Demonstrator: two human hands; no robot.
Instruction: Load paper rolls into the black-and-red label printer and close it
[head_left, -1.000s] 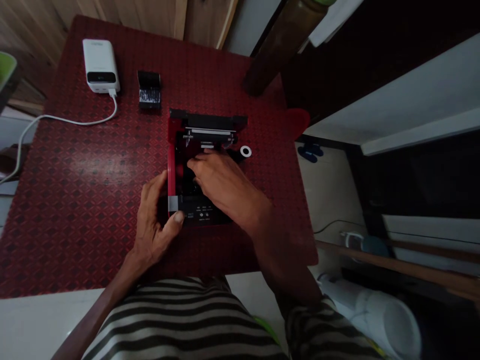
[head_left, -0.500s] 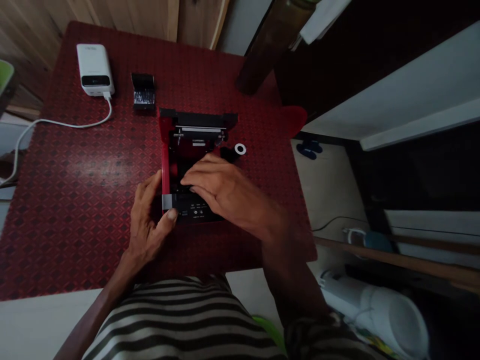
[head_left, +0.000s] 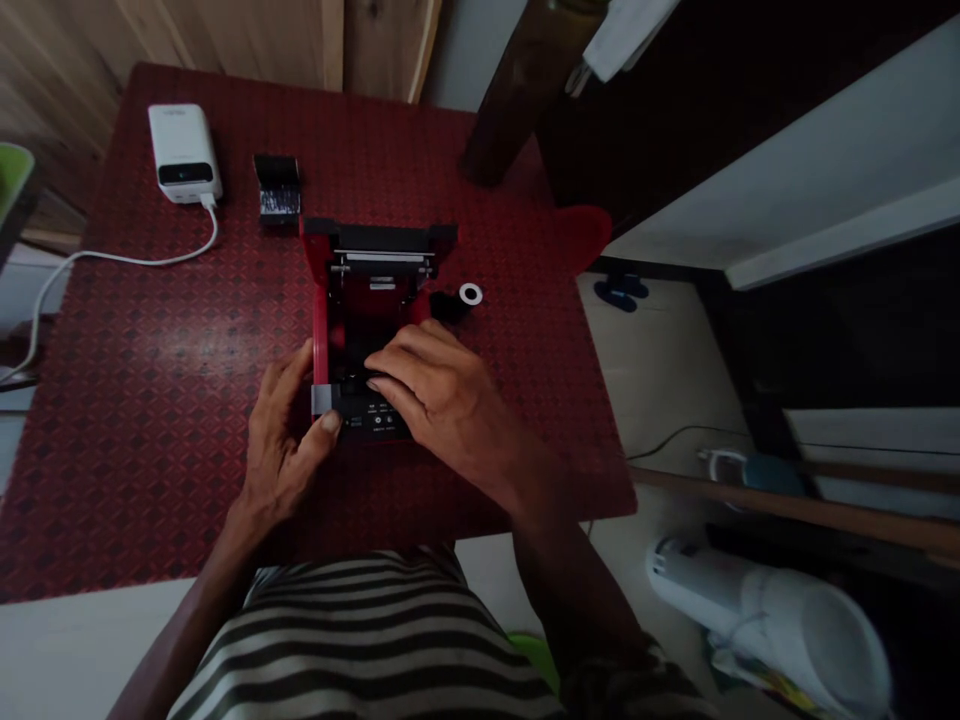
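- Centre of the table: a red-and-black thermal receipt printer (head_left: pixel 375 320) stands open, its compartment facing up, near the front edge of a diamond-patterned red table cover (head_left: pixel 165 400).
- Left hand (head_left: pixel 281 440): curled, with the fingers along the outer red side wall and the thumb (head_left: pixel 328 424) pressed at the front left corner, just beside a grey tab (head_left: pixel 322 400). It appears to have hold of the printer's corner.
- Right hand (head_left: pixel 442 395): half open, arched over the front of the compartment, with the fingertips (head_left: pixel 375 385) down inside it, above the control panel (head_left: pixel 375 420). Whether they grip anything cannot be told, as the hand hides what lies beneath.
- Handling note: one hand bracing the corner gives the other a steady base. Light fingertip pressure seems best here, clear of the metal roller bar (head_left: pixel 382 262) at the far end.
- Just right of the printer: a small black spool with a white ring (head_left: pixel 459 300) lies on its side.
- Far side of the table: a white power bank (head_left: pixel 184 153) with a white cable (head_left: pixel 135 257) attached, and a small black block with a printed label (head_left: pixel 278 190).
- Foreground: a striped shirt (head_left: pixel 360 640) at the bottom edge of the view.
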